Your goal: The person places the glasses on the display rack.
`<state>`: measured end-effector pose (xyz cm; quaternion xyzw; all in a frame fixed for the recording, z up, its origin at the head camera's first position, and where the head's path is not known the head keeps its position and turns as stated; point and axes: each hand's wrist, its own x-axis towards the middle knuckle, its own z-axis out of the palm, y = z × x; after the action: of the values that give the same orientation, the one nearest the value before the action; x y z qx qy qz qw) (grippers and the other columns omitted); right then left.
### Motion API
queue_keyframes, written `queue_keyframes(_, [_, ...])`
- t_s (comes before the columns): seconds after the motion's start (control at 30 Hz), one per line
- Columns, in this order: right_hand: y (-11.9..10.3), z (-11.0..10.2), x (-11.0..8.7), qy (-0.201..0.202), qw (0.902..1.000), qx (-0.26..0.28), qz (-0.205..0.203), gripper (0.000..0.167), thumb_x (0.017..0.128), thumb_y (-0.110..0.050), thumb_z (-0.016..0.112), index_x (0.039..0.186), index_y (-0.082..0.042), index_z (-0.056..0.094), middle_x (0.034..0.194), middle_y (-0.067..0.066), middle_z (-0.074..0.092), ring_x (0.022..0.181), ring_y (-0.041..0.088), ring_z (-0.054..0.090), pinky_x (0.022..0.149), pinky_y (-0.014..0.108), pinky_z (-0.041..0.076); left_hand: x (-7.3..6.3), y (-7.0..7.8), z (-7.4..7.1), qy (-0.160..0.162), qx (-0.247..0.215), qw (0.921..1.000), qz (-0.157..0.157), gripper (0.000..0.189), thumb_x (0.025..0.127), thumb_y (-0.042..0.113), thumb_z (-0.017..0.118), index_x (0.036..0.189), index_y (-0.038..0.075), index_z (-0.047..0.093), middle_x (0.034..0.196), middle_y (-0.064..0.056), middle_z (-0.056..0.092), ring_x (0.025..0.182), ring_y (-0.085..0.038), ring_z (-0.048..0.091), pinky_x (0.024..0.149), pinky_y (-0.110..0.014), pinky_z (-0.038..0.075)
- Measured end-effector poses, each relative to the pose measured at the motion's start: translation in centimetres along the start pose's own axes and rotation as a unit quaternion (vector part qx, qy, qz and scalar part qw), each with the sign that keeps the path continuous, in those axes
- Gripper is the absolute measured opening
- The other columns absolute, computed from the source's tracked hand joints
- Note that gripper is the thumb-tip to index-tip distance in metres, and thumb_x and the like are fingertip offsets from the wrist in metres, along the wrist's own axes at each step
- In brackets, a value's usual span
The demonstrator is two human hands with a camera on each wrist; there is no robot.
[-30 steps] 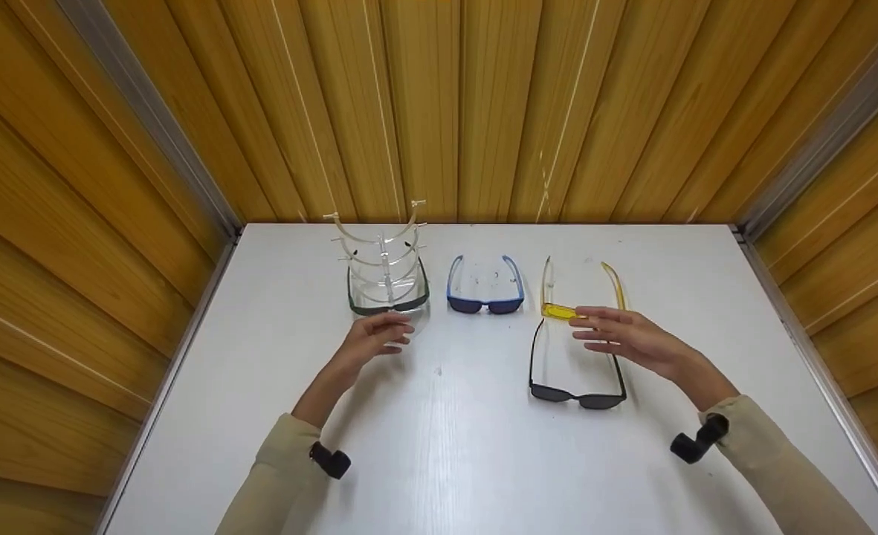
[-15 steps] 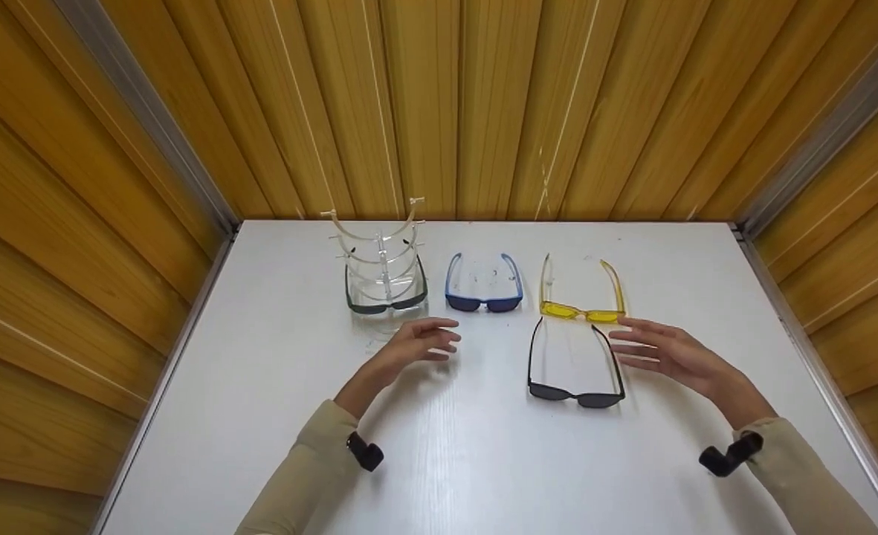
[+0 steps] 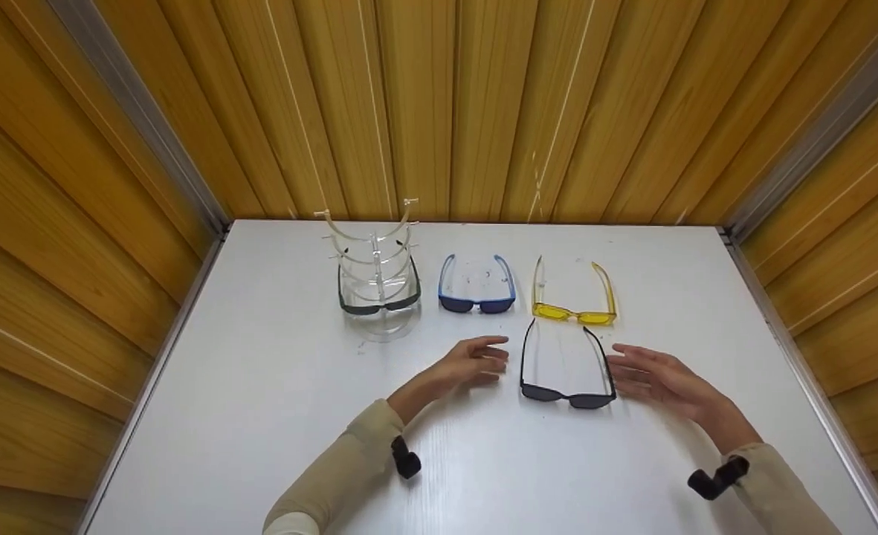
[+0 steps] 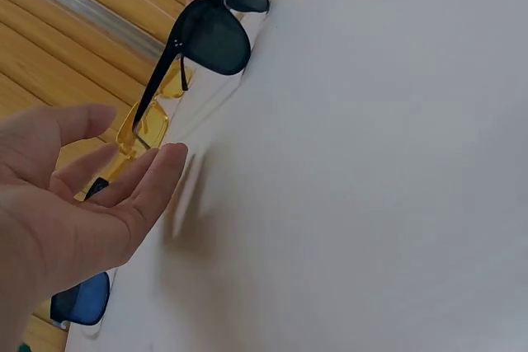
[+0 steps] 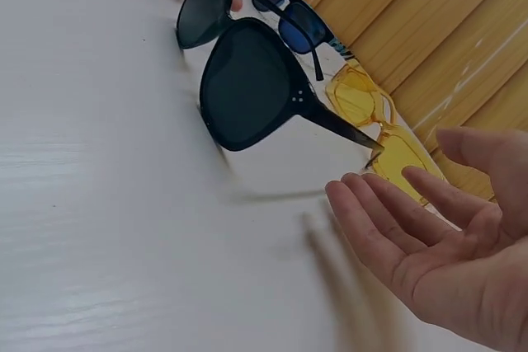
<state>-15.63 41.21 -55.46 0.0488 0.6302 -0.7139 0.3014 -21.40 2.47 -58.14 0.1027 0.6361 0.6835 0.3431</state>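
Observation:
Black sunglasses (image 3: 566,397) rest on the white table with arms unfolded, lenses toward the near edge. My left hand (image 3: 470,362) hovers just left of them, fingers loosely bent and holding nothing. On their other side is my right hand (image 3: 662,379), fingers extended, fingertips close beside the right arm of the frame. The right wrist view shows the black sunglasses (image 5: 247,84) ahead of the right hand (image 5: 445,245), whose palm is bare. In the left wrist view the left hand (image 4: 91,179) is likewise without anything in its grasp.
Yellow glasses (image 3: 574,315) lie just behind the black pair, with blue sunglasses (image 3: 476,305) to their left. A clear tiered eyewear stand (image 3: 378,260) at the back left bears dark green-framed sunglasses (image 3: 360,309) low down. Wood-patterned walls (image 3: 424,111) enclose the white table (image 3: 260,386).
My left hand has moved right and nearer, from in front of the stand to beside the black sunglasses. My right hand has drawn back from over the yellow glasses to the black pair's right side.

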Motion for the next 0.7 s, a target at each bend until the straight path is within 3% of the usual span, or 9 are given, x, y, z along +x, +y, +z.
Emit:
queue_keyframes(0.17, [0.9, 0.8, -0.1, -0.025, 0.9994, 0.025, 0.002, 0.057, 0.109, -0.012, 0.048, 0.16, 0.0, 0.025, 0.141, 0.008, 0.065, 0.127, 0.014, 0.065, 0.107, 0.032, 0.054, 0.7, -0.3, 1.3, -0.006, -0.028, 0.9996, 0.005, 0.058, 0.099, -0.001, 0.059, 0.155, 0.004, 0.042, 0.145, -0.026, 0.055, 0.124, -0.033, 0.064, 0.108, -0.045, 0.053])
queue_keyframes(0.3, [1.3, 1.2, -0.2, -0.042, 0.9977, 0.053, -0.002, 0.064, 0.107, -0.004, 0.048, 0.161, 0.005, 0.014, 0.139, 0.008, 0.067, 0.127, 0.015, 0.065, 0.107, 0.03, 0.053, 0.8, -0.4, 1.7, -0.025, -0.022, 0.9993, 0.014, 0.058, 0.1, 0.002, 0.058, 0.155, 0.005, 0.041, 0.148, -0.026, 0.052, 0.128, -0.032, 0.061, 0.111, -0.044, 0.052])
queue_keyframes(0.5, [1.4, 1.7, 0.0, -0.036, 0.9983, 0.046, -0.004, 0.071, 0.105, -0.001, 0.052, 0.162, 0.004, 0.009, 0.139, 0.004, 0.067, 0.126, 0.014, 0.065, 0.106, 0.026, 0.053, 0.8, -0.4, 2.2, -0.044, -0.01, 0.9987, 0.023, 0.059, 0.1, 0.001, 0.058, 0.155, 0.004, 0.04, 0.15, -0.027, 0.05, 0.132, -0.032, 0.059, 0.11, -0.04, 0.053])
queue_keyframes(0.7, [1.8, 1.8, 0.2, -0.035, 0.999, 0.027, -0.002, 0.074, 0.103, -0.002, 0.055, 0.162, 0.004, 0.011, 0.14, 0.004, 0.067, 0.125, 0.014, 0.066, 0.104, 0.025, 0.054, 0.8, -0.6, 2.3, -0.044, -0.046, 0.9979, 0.01, 0.058, 0.098, -0.004, 0.059, 0.154, 0.001, 0.042, 0.147, -0.026, 0.054, 0.125, -0.032, 0.065, 0.106, -0.038, 0.055])
